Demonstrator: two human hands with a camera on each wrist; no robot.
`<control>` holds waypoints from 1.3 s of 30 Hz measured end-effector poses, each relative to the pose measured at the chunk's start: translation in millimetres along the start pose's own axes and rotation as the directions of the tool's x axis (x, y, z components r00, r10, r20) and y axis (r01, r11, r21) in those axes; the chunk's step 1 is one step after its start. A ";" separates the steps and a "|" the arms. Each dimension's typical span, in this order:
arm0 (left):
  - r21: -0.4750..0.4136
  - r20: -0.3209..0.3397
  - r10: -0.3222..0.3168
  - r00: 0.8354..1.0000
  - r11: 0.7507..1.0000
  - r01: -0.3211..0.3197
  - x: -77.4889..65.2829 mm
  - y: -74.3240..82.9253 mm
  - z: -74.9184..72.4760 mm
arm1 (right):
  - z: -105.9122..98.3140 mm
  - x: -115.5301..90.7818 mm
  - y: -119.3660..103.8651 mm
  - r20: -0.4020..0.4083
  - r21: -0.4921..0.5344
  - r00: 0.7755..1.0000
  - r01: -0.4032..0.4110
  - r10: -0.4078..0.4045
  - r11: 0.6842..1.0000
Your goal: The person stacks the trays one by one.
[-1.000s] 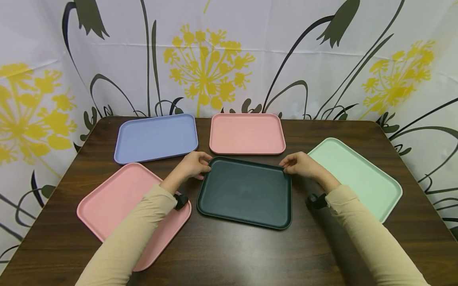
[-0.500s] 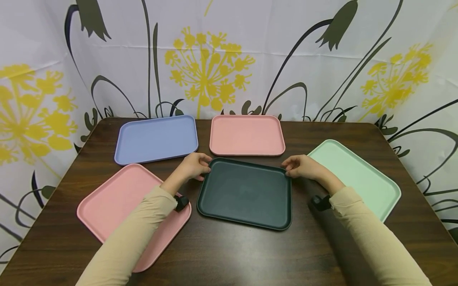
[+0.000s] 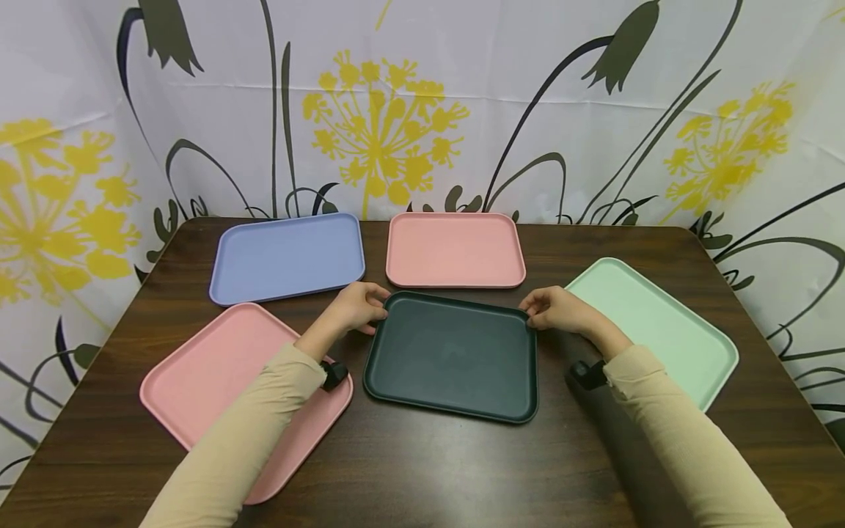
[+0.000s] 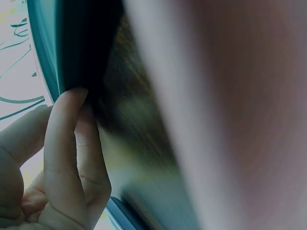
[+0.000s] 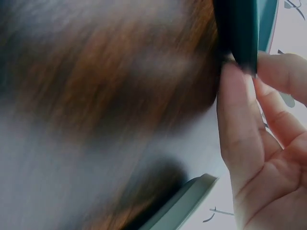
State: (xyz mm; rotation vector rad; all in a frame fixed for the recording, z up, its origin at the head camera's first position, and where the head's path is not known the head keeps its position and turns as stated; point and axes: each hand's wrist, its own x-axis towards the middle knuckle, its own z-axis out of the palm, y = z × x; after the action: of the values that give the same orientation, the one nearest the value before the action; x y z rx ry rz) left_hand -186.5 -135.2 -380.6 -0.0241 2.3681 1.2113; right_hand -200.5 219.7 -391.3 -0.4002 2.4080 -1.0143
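Note:
A dark green tray (image 3: 455, 356) lies at the middle of the table, turned slightly. My left hand (image 3: 359, 304) is at its far left corner, fingers and thumb pinching the rim. In the left wrist view the fingertips (image 4: 72, 98) meet the dark rim (image 4: 72, 43) from below. At the far right corner my right hand (image 3: 557, 308) pinches the rim as well. The right wrist view has fingers on both sides of that rim (image 5: 244, 33). The tray's underside is mostly hidden.
A pink tray (image 3: 211, 367) lies under my left forearm. Behind are a blue tray (image 3: 290, 257) and a second pink tray (image 3: 455, 249). A light green tray (image 3: 653, 323) sits right, partly behind my right arm. A flowered cloth (image 3: 422, 110) hangs beyond the brown table (image 3: 422, 477).
My right hand shifted very slightly to the right along the rim between the first two frames. The dark green tray stays in place, and my left hand looks the same.

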 end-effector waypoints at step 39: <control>0.004 -0.015 -0.015 1.000 1.000 0.015 -0.7 1.1 1.3 | 1.7 9.9 4.3 -0.100 0.013 0.994 -0.051 0.053 0.999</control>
State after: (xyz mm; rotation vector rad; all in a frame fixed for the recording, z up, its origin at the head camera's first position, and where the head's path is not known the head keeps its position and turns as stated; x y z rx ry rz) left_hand -185.6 -133.7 -380.2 -0.0494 2.3794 1.2033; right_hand -208.2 217.2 -398.7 -0.2876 2.4876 -1.0461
